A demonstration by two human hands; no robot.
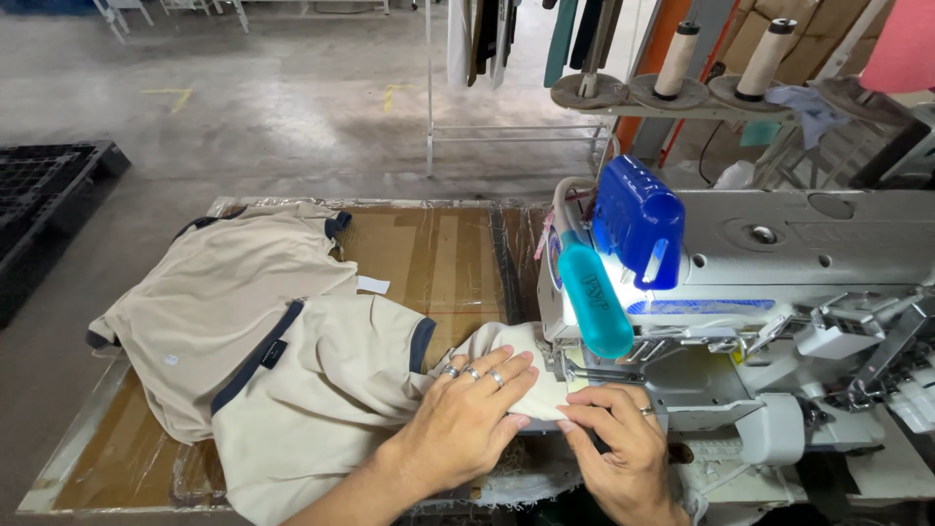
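currently both hands work a beige garment at the sewing machine, landmark for all places below. left hand lies flat, fingers spread, palm down on the cloth just left of the machine's needle area; it presses the fabric, not clenched, grasping nothing. right hand sits in front of the machine bed, fingertips pinching or guiding the cloth edge toward the presser foot; cannot tell if it truly grips or only pushes. the garment's bulk, w/ dark navy trim, trails off to the left of the machine over a cardboard-topped table wrapped in clear film; a second beige garment lies further left of the machine. a blue lamp housing and teal tube hang at the machine's left end, light on. thread cones stand on a rack behind the machine. judgement: step in hand looks like feeding a hem or seam under the foot. to do it well: keep left palm flat and even so cloth doesn't bunch, keep edge aligned w/ right fingertips, fingers clear of needle, let trailing bulk stay slack, no drag. needle itself hidden behind the teal tube; stitch state not visible.
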